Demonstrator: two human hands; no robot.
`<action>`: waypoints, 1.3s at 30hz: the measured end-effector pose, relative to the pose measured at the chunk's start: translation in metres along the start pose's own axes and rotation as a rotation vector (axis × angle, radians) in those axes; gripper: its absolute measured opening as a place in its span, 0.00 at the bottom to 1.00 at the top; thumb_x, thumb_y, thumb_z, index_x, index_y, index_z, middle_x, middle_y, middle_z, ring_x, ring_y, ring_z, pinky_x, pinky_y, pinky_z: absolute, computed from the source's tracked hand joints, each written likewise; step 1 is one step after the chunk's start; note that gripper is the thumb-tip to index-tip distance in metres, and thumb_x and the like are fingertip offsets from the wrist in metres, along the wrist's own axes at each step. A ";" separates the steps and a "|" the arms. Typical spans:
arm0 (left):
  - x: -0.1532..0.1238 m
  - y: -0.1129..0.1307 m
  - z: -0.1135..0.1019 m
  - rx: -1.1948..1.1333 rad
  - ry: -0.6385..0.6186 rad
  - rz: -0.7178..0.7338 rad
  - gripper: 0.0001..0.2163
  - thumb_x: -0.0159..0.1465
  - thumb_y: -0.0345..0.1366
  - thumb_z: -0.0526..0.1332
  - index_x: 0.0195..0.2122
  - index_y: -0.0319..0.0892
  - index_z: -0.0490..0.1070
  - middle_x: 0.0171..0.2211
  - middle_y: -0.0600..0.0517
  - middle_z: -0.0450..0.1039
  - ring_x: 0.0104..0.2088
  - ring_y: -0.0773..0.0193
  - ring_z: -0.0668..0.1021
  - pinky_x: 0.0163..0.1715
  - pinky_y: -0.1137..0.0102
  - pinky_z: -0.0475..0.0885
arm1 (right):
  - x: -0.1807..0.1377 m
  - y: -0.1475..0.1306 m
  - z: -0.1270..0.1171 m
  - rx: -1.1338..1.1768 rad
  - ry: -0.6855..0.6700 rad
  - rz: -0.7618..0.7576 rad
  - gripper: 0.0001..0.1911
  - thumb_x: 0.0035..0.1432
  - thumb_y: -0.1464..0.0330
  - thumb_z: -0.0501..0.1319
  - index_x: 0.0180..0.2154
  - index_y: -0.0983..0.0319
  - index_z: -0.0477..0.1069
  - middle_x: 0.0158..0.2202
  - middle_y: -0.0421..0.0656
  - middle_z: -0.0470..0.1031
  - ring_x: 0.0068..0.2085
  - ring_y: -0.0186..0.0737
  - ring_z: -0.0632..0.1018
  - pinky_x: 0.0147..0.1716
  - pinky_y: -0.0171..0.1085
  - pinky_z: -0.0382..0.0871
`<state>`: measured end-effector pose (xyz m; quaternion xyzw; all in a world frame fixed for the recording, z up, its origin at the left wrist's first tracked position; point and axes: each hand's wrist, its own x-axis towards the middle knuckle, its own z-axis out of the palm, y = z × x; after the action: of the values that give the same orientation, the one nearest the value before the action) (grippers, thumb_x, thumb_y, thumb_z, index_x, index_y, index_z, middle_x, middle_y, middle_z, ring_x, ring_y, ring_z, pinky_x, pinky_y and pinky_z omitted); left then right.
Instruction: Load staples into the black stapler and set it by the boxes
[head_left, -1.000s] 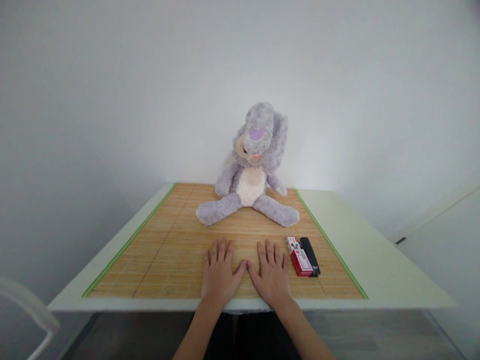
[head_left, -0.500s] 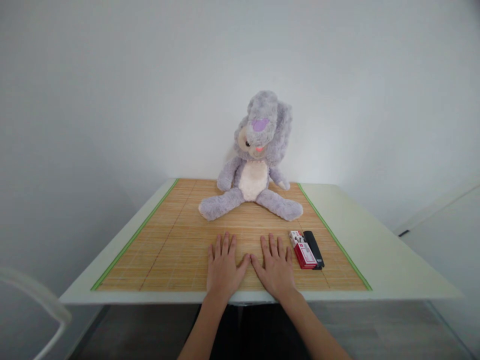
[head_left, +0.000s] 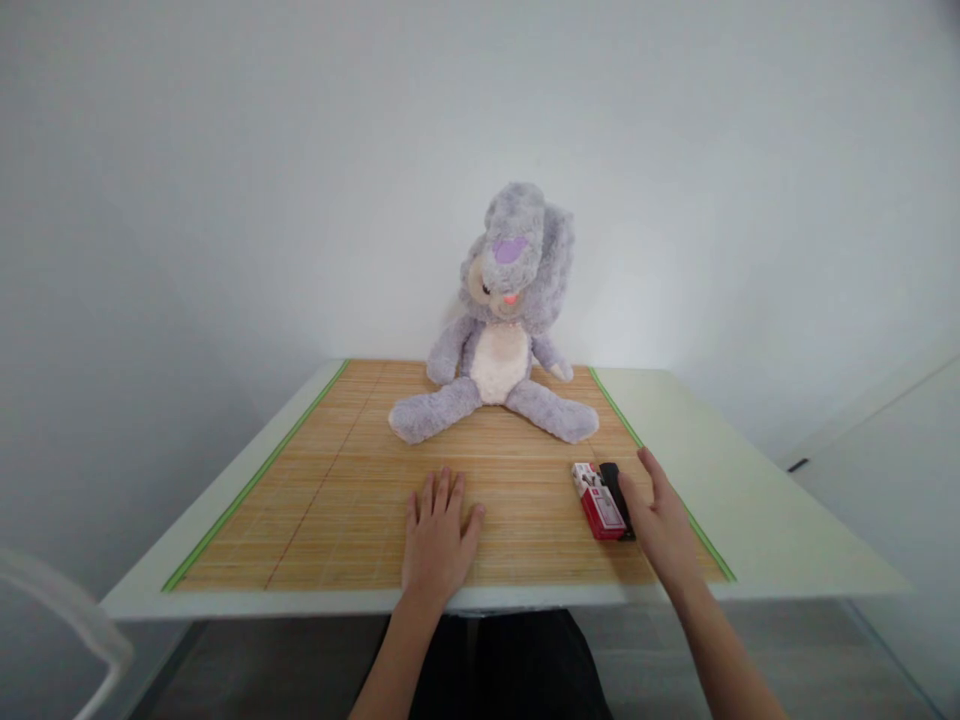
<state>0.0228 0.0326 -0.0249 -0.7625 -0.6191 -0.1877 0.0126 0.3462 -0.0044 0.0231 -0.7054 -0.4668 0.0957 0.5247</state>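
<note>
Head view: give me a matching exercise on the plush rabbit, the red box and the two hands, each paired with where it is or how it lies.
Things:
1. plush rabbit
2. red box
3. left hand
4. right hand

Places or states:
a. flat, palm down on the mat
b. sitting at the mat's far end
c. lying just left of the black bar
d. open, at the black bar's right side

Pairs: 1-b, 2-c, 3-a, 4-d

Grey plush bunny point(head_left: 504, 340) sat upright, far end of white table point(head_left: 750, 520) — chair frame point(head_left: 75, 608) btm-L
</note>
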 end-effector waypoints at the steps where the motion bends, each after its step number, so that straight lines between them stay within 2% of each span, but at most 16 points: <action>1: 0.000 0.000 0.000 0.001 -0.001 -0.001 0.27 0.74 0.51 0.46 0.72 0.49 0.57 0.74 0.49 0.51 0.74 0.46 0.51 0.71 0.43 0.46 | 0.004 0.013 -0.007 0.089 -0.001 0.089 0.40 0.63 0.48 0.60 0.70 0.61 0.60 0.69 0.51 0.65 0.69 0.52 0.67 0.69 0.52 0.58; 3: 0.000 0.000 0.000 0.000 -0.003 -0.001 0.27 0.74 0.51 0.46 0.72 0.50 0.56 0.74 0.49 0.51 0.74 0.46 0.51 0.71 0.43 0.46 | 0.006 0.036 -0.013 0.227 -0.032 0.218 0.40 0.62 0.48 0.60 0.70 0.58 0.59 0.67 0.49 0.68 0.67 0.50 0.69 0.69 0.51 0.60; 5: 0.000 0.000 0.000 0.000 -0.001 0.000 0.27 0.74 0.51 0.45 0.72 0.50 0.56 0.74 0.50 0.51 0.74 0.46 0.51 0.71 0.43 0.46 | 0.003 0.050 -0.012 0.295 -0.088 0.266 0.39 0.62 0.48 0.61 0.69 0.56 0.61 0.66 0.47 0.70 0.66 0.50 0.71 0.68 0.51 0.63; 10: 0.000 0.000 -0.001 0.002 0.004 0.003 0.27 0.74 0.50 0.45 0.71 0.51 0.57 0.74 0.50 0.51 0.74 0.47 0.52 0.71 0.44 0.47 | -0.008 0.054 0.011 0.242 -0.206 0.214 0.34 0.60 0.50 0.64 0.64 0.56 0.70 0.62 0.46 0.75 0.61 0.52 0.76 0.67 0.56 0.62; 14: 0.000 -0.001 0.000 -0.002 0.008 0.002 0.26 0.74 0.49 0.45 0.71 0.51 0.57 0.74 0.50 0.52 0.74 0.47 0.52 0.71 0.43 0.46 | -0.020 0.037 0.039 0.331 -0.294 0.142 0.32 0.62 0.51 0.63 0.64 0.56 0.70 0.62 0.47 0.74 0.61 0.52 0.76 0.66 0.57 0.64; 22: -0.001 -0.001 -0.003 -0.004 0.024 0.010 0.25 0.75 0.45 0.44 0.71 0.51 0.58 0.74 0.51 0.52 0.74 0.49 0.52 0.71 0.45 0.48 | -0.059 -0.021 0.108 0.372 -0.414 0.045 0.33 0.66 0.50 0.58 0.66 0.59 0.65 0.65 0.49 0.70 0.64 0.50 0.73 0.65 0.55 0.66; 25: -0.001 -0.002 -0.003 -0.009 0.026 0.022 0.24 0.75 0.43 0.44 0.71 0.51 0.58 0.74 0.52 0.52 0.74 0.49 0.53 0.71 0.45 0.49 | -0.069 -0.032 0.129 0.416 -0.392 0.059 0.34 0.64 0.51 0.61 0.65 0.61 0.67 0.62 0.52 0.74 0.61 0.51 0.76 0.62 0.53 0.70; 27: -0.001 -0.002 -0.003 -0.019 0.029 0.026 0.24 0.76 0.42 0.43 0.71 0.50 0.59 0.74 0.52 0.53 0.74 0.51 0.53 0.71 0.46 0.50 | -0.071 -0.034 0.137 0.410 -0.357 0.092 0.35 0.62 0.51 0.63 0.64 0.63 0.68 0.56 0.53 0.79 0.54 0.51 0.80 0.57 0.50 0.75; 30: 0.000 -0.005 -0.003 -0.063 0.037 0.018 0.24 0.76 0.40 0.42 0.70 0.48 0.59 0.73 0.52 0.55 0.73 0.54 0.55 0.71 0.49 0.51 | -0.067 -0.031 0.136 0.425 -0.368 0.137 0.37 0.59 0.51 0.66 0.63 0.64 0.67 0.45 0.50 0.82 0.42 0.47 0.82 0.46 0.47 0.79; 32: 0.001 -0.007 -0.005 -0.114 0.043 0.000 0.23 0.76 0.41 0.42 0.69 0.47 0.62 0.71 0.51 0.59 0.73 0.56 0.57 0.71 0.51 0.52 | -0.060 -0.025 0.127 0.436 -0.406 0.144 0.37 0.59 0.51 0.66 0.63 0.64 0.67 0.42 0.47 0.81 0.39 0.44 0.81 0.41 0.44 0.79; 36: -0.002 -0.003 -0.017 -0.251 0.079 -0.057 0.21 0.74 0.48 0.49 0.62 0.46 0.69 0.64 0.48 0.70 0.65 0.55 0.68 0.67 0.55 0.61 | -0.044 -0.012 0.100 0.418 -0.431 0.146 0.36 0.59 0.51 0.66 0.63 0.62 0.68 0.43 0.47 0.80 0.39 0.43 0.79 0.39 0.42 0.77; 39: -0.011 0.017 -0.025 -0.302 0.122 -0.130 0.20 0.69 0.52 0.57 0.55 0.46 0.71 0.54 0.46 0.75 0.56 0.52 0.75 0.57 0.56 0.69 | -0.040 -0.007 0.086 0.401 -0.419 0.127 0.36 0.60 0.51 0.65 0.64 0.61 0.68 0.44 0.47 0.81 0.41 0.45 0.80 0.41 0.43 0.77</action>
<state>0.0303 0.0120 -0.0018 -0.7013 -0.6299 -0.3248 -0.0769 0.2665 0.0212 -0.0229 -0.5804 -0.4915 0.3622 0.5389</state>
